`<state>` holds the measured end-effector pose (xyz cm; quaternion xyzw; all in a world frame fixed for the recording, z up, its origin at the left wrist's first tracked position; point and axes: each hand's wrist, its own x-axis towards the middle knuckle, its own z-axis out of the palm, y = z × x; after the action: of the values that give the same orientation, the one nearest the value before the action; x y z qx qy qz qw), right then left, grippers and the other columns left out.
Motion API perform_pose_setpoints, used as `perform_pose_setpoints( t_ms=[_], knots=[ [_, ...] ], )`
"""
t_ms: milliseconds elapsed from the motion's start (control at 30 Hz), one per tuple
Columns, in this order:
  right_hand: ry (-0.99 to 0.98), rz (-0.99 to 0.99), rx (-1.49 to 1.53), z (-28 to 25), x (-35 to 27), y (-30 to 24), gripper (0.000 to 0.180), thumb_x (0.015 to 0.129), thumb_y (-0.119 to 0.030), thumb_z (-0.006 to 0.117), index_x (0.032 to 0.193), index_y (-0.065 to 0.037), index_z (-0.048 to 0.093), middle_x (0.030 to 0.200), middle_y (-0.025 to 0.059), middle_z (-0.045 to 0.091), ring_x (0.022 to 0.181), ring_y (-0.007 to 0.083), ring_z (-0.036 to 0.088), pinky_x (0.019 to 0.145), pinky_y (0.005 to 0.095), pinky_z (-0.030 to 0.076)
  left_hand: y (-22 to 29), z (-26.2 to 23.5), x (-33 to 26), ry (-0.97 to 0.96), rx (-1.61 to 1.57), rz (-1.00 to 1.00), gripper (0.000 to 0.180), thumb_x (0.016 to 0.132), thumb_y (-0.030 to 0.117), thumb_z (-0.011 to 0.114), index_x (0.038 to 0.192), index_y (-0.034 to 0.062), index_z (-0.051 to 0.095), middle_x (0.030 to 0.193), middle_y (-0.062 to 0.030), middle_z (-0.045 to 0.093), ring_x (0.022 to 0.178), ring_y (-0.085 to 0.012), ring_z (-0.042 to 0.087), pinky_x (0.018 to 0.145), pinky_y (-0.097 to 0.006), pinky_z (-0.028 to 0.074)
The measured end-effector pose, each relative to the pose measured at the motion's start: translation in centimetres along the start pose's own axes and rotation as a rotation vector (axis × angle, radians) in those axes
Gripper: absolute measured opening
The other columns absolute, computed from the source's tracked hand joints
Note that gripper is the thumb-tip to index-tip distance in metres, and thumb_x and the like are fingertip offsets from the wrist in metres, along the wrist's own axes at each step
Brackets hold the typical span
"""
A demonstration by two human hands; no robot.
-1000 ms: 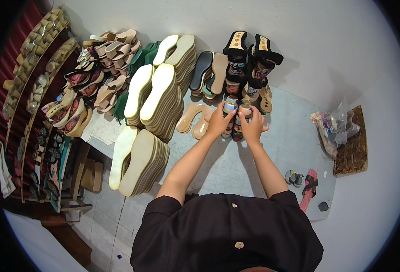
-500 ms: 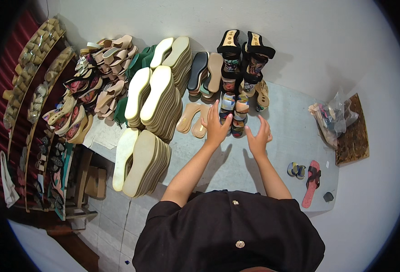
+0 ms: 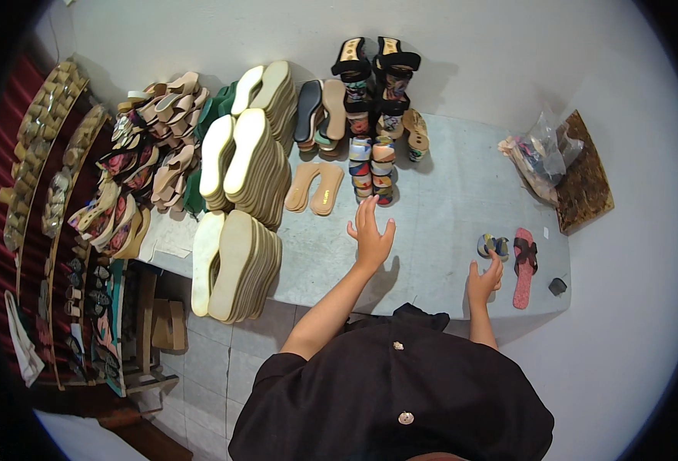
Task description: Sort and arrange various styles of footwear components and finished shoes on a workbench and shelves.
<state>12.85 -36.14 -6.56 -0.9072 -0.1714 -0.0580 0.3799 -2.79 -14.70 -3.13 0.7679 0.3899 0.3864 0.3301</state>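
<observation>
My left hand hovers over the table, fingers spread and holding nothing. Just beyond its fingertips stand two columns of colourful patterned curved shoe pieces, with black-edged wedge shoes behind them. To that hand's left lies a pair of tan insoles. My right hand is open, its fingertips at a small pair of blue, yellow and grey patterned bands; whether they touch I cannot tell. Beside it is a pink sandal with dark crossed straps.
Tall stacks of pale sole-shaped pieces line the table's left side, with piled sandals farther left. Dark and tan soles sit at the back. A clear plastic bag leans by a brown board. A small black object lies front right.
My right hand has moved right and nearer, from beside the patterned columns to the small patterned bands. My left hand has drawn back slightly. The view has shifted.
</observation>
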Motion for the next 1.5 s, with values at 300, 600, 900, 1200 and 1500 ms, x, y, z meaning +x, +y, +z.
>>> perform_pose_setpoints(
  t_ms=[300, 600, 900, 1200, 1500],
  knots=[
    [-0.060, -0.027, -0.087, -2.3, 1.3, 3.2, 0.043, 0.071, -0.018, 0.064, 0.113, -0.017, 0.053, 0.122, 0.0028, 0.047, 0.118, 0.0229, 0.038, 0.098, 0.0494, 0.017, 2.5, 5.6, -4.4, -0.023, 0.014, 0.016, 0.058, 0.073, 0.018, 0.062, 0.127, 0.0121, 0.041, 0.128, -0.0089, 0.042, 0.123, -0.0260, 0.033, 0.097, -0.051, 0.015],
    [-0.143, -0.178, -0.157, -6.6, 6.7, 8.0, 0.041, 0.067, -0.017, 0.066, 0.106, -0.017, 0.056, 0.112, 0.0036, 0.051, 0.115, 0.0245, 0.040, 0.090, 0.0554, 0.024, 8.0, 16.5, -6.2, -0.387, 0.097, 0.020, 0.058, 0.071, 0.025, 0.066, 0.125, 0.0163, 0.044, 0.122, -0.0056, 0.047, 0.119, -0.0253, 0.037, 0.093, -0.055, 0.018],
    [-0.391, -0.392, -0.283, -6.3, 10.5, 10.0, 0.058, 0.066, -0.028, 0.071, 0.119, -0.015, 0.050, 0.114, 0.0022, 0.052, 0.114, 0.0230, 0.041, 0.093, 0.0626, 0.020, 9.5, 23.3, -7.7, -0.536, 0.160, -0.109, 0.067, 0.073, 0.042, 0.067, 0.130, 0.0167, 0.043, 0.117, -0.0110, 0.051, 0.112, -0.0262, 0.047, 0.090, -0.060, 0.019],
    [-0.506, -0.414, -0.272, -5.3, 11.9, 9.6, 0.062, 0.070, -0.034, 0.069, 0.125, -0.014, 0.046, 0.121, 0.0032, 0.049, 0.122, 0.0273, 0.036, 0.093, 0.0662, 0.017, 9.8, 23.5, -8.6, -0.437, 0.311, -0.054, 0.065, 0.074, 0.048, 0.065, 0.128, 0.0177, 0.045, 0.116, -0.0069, 0.054, 0.112, -0.0251, 0.046, 0.091, -0.064, 0.015],
    [-0.421, -0.445, -0.259, -3.9, 12.0, 10.9, 0.057, 0.073, -0.033, 0.068, 0.123, -0.015, 0.048, 0.118, 0.0016, 0.053, 0.120, 0.0275, 0.038, 0.093, 0.0667, 0.015, 9.0, 24.3, -9.4, -0.375, 0.350, 0.007, 0.064, 0.077, 0.046, 0.062, 0.127, 0.0094, 0.046, 0.117, -0.0095, 0.054, 0.114, -0.0259, 0.045, 0.090, -0.064, 0.016]
  ],
)
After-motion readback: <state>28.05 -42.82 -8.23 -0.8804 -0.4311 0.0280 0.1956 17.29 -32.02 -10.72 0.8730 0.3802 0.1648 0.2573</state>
